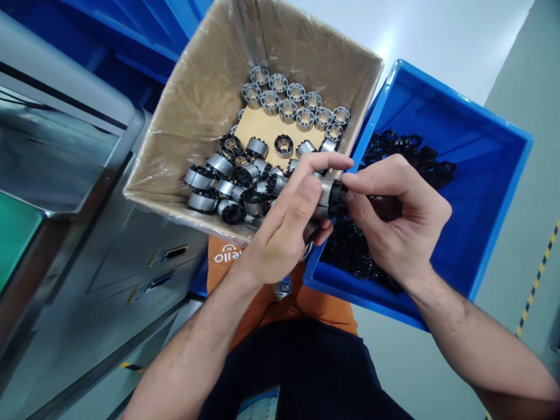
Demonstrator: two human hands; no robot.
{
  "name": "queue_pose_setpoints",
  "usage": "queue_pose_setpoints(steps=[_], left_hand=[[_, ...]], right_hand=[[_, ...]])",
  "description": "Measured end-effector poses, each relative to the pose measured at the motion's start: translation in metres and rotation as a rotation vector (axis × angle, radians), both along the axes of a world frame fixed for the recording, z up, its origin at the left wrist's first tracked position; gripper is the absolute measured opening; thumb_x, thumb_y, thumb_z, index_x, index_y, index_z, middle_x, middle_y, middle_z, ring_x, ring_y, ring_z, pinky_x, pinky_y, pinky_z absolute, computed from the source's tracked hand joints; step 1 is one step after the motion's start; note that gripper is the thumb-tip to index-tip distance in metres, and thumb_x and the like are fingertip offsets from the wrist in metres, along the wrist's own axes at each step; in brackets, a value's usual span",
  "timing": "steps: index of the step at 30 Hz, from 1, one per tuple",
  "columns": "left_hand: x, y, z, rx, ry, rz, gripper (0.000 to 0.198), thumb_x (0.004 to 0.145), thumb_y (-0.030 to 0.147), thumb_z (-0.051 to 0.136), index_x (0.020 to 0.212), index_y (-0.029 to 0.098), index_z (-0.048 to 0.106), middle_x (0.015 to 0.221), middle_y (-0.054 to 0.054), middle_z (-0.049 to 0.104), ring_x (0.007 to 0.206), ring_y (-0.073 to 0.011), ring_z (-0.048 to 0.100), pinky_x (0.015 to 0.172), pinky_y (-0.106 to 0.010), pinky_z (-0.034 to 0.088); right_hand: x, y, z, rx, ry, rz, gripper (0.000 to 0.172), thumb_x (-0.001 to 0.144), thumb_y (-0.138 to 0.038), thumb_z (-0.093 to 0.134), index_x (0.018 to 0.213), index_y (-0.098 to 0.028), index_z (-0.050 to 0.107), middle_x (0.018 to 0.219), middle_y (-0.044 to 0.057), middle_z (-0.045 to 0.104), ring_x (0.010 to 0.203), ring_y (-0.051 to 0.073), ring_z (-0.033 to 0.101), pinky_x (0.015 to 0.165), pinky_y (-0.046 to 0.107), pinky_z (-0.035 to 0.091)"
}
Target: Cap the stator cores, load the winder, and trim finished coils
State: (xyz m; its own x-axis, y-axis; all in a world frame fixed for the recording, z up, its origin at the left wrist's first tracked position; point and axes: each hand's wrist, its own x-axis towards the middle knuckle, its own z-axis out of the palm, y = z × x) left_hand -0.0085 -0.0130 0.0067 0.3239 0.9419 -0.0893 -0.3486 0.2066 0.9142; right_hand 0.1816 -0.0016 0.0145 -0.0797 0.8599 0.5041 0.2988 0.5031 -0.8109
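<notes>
Head view, hands (280, 236) (402, 219) holding smooth metal cylinder (324, 197), toothed black ring (337, 199)

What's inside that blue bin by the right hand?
A pile of small black parts lies in the blue bin. The right hand hides some of the middle, so I can't see there.

Over there a plastic-lined carton (192, 105) is bearing a tan sheet (262, 131), bare metal rings (287, 119) standing in rows and black-edged rings (221, 165) lying jumbled, while the blue bin (476, 157) beside it is holding heaped black pieces (406, 153).
</notes>
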Motion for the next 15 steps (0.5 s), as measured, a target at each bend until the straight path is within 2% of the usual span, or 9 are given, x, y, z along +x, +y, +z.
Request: queue_pose_setpoints(steps=[4, 7, 9, 12, 13, 15], left_hand=[[-0.002, -0.002, -0.004, 0.058, 0.029, -0.026, 0.050, 0.126, 0.072, 0.056, 0.154, 0.034, 0.075, 0.087, 0.000, 0.063, 0.063, -0.0156, 0.060, 0.054, -0.030, 0.051], [-0.008, 0.001, -0.007, 0.136, 0.099, -0.052, 0.050, 0.119, 0.064, 0.076, 0.158, 0.033, 0.072, 0.092, -0.001, 0.068, 0.067, -0.0157, 0.061, 0.057, -0.029, 0.052], [-0.014, 0.009, -0.007, 0.234, 0.217, 0.016, 0.043, 0.115, 0.058, 0.083, 0.145, 0.029, 0.076, 0.097, -0.002, 0.072, 0.072, -0.0160, 0.063, 0.063, -0.029, 0.055], [-0.028, 0.021, -0.002, 0.475, 0.590, 0.178, 0.025, 0.106, 0.044, 0.085, 0.120, 0.025, 0.075, 0.105, -0.004, 0.076, 0.084, -0.0197, 0.068, 0.078, -0.034, 0.061], [-0.033, 0.024, 0.001, 0.535, 0.762, 0.191, 0.022, 0.104, 0.039, 0.083, 0.118, 0.025, 0.075, 0.108, -0.004, 0.078, 0.089, -0.0219, 0.071, 0.086, -0.037, 0.064], [-0.040, 0.028, 0.005, 0.562, 1.087, 0.136, 0.025, 0.100, 0.037, 0.082, 0.123, 0.027, 0.077, 0.118, -0.005, 0.082, 0.102, -0.0286, 0.079, 0.103, -0.047, 0.067]], right_hand=[[-0.006, -0.004, 0.004, 0.085, -0.029, -0.006, 0.026, 0.111, -0.014, 0.086, 0.117, -0.038, 0.092, 0.102, 0.003, 0.082, 0.090, 0.024, 0.078, 0.075, 0.043, 0.068], [-0.001, 0.001, 0.010, 0.042, -0.096, -0.001, 0.019, 0.110, -0.021, 0.089, 0.116, -0.039, 0.093, 0.103, 0.002, 0.078, 0.092, 0.024, 0.076, 0.078, 0.044, 0.067], [0.015, 0.013, 0.014, -0.058, -0.158, -0.012, 0.014, 0.110, -0.027, 0.090, 0.117, -0.038, 0.094, 0.099, 0.002, 0.077, 0.086, 0.023, 0.073, 0.080, 0.044, 0.067], [0.053, 0.039, 0.012, -0.212, -0.298, -0.141, 0.007, 0.105, -0.025, 0.089, 0.107, -0.031, 0.092, 0.090, 0.001, 0.081, 0.075, 0.021, 0.070, 0.074, 0.041, 0.063], [0.065, 0.045, 0.008, -0.284, -0.403, -0.160, 0.007, 0.103, -0.022, 0.090, 0.102, -0.029, 0.091, 0.090, 0.002, 0.084, 0.076, 0.022, 0.073, 0.076, 0.040, 0.064], [0.079, 0.053, -0.003, -0.483, -0.713, -0.072, 0.011, 0.095, -0.020, 0.095, 0.104, -0.026, 0.091, 0.100, 0.004, 0.090, 0.088, 0.026, 0.083, 0.087, 0.044, 0.069]])
